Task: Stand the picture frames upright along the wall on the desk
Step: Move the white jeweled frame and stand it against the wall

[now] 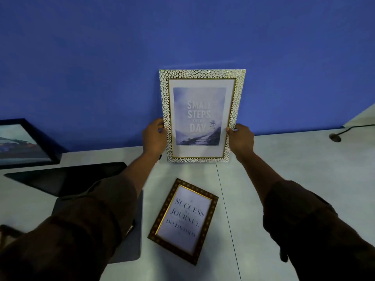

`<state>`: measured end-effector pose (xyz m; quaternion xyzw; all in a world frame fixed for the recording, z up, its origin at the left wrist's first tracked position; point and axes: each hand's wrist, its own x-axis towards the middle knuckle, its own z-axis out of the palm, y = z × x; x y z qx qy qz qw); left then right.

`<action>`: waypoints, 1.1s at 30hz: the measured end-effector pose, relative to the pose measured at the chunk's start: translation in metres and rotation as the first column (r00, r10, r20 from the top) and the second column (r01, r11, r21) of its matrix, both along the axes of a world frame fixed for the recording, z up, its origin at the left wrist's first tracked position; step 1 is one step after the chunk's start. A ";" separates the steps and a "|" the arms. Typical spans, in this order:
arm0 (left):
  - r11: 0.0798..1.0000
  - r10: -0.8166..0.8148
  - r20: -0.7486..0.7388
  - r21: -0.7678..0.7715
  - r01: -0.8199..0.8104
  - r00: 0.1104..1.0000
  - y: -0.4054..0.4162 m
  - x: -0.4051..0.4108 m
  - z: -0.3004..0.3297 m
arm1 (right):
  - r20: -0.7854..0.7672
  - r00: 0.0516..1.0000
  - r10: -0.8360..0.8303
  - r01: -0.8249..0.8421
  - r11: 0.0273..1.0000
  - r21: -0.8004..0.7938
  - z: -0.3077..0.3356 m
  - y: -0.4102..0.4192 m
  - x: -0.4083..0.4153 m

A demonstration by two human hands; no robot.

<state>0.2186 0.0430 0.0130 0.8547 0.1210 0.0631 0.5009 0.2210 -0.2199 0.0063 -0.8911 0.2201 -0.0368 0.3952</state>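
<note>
A white-and-gold pebble-patterned picture frame [200, 115] stands upright on the pale desk [284, 169] against the blue wall [182, 37]. My left hand [154, 137] grips its left edge and my right hand [240, 138] grips its right edge. A smaller dark brown and gold frame [183, 220] with a "Success" text print lies flat on the desk in front, between my forearms. A black frame [24, 144] with a landscape picture stands leaning against the wall at far left.
A black flat slab [67, 177] lies on the desk at left, with a grey pad [129, 244] under my left forearm. A cable and grommet [334, 137] sit at the back right. A seam [227, 216] runs down the desk.
</note>
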 end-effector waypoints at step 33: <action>0.990 -0.120 -0.112 -0.093 0.109 0.986 0.020 0.025 -0.072 | -0.140 0.983 0.123 -0.099 0.981 0.167 -0.044 0.038 0.041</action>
